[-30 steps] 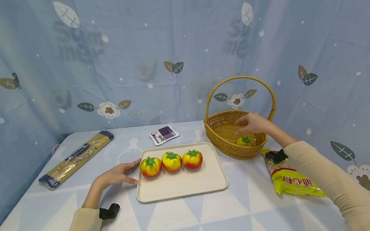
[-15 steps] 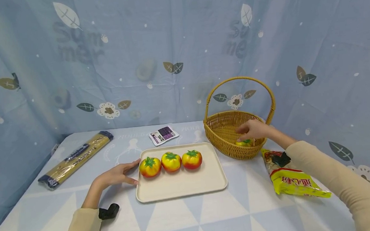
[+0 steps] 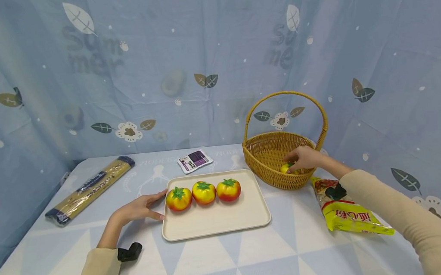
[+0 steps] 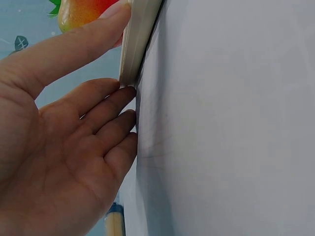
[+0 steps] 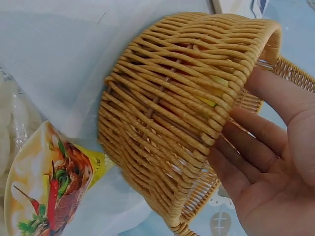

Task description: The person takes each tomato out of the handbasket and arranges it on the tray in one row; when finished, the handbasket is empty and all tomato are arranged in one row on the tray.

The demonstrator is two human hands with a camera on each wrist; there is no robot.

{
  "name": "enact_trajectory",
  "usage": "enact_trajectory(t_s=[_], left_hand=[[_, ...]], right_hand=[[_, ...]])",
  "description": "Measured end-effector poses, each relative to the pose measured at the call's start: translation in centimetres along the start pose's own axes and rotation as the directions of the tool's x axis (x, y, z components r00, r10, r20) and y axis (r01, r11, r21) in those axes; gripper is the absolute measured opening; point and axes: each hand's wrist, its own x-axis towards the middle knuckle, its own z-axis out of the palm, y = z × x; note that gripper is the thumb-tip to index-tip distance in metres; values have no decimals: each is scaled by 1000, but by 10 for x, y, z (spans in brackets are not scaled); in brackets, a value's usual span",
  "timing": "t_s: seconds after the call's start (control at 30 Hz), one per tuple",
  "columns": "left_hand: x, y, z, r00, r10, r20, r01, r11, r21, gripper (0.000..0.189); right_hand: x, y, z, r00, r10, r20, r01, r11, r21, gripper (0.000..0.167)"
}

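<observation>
My right hand (image 3: 305, 157) reaches into the wicker basket (image 3: 263, 170), thumb and fingers around a yellow toy tomato (image 3: 285, 168). In the right wrist view the fingers pass behind the basket's rim (image 5: 236, 93), and bits of the tomato show through the weave; the fingertips are hidden. My left hand (image 3: 138, 208) lies beside the cream tray (image 3: 219, 224), its thumb and index finger touching the left edge with the fingers spread. Three red-and-yellow toy tomatoes (image 3: 204, 193) with green tops stand in a row on that tray.
A yellow bag of pasta (image 3: 351, 218) lies right of the basket, under the right forearm. A long spaghetti pack (image 3: 92, 188) lies at the left. Behind the tray is a small white-and-purple packet (image 3: 195, 160). A patterned curtain (image 3: 207, 69) hangs behind the table.
My right hand has lowered into the basket and closed around the tomato there, which now sits slightly further left. The left hand, the tray and its three tomatoes stay in place.
</observation>
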Motion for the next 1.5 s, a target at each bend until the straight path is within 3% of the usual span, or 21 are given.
enact_trajectory(t_s=[1.0,1.5], left_hand=[[1,-3,0,1000,30,2,-30,999,11,91],[0,-2,0,1000,29,-2,-29,999,27,90]], right_hand=[[2,9,12,1000,4,-25,-5,999,-41,47],[2,7,9,997,44,-56,-48,997,-61,50]])
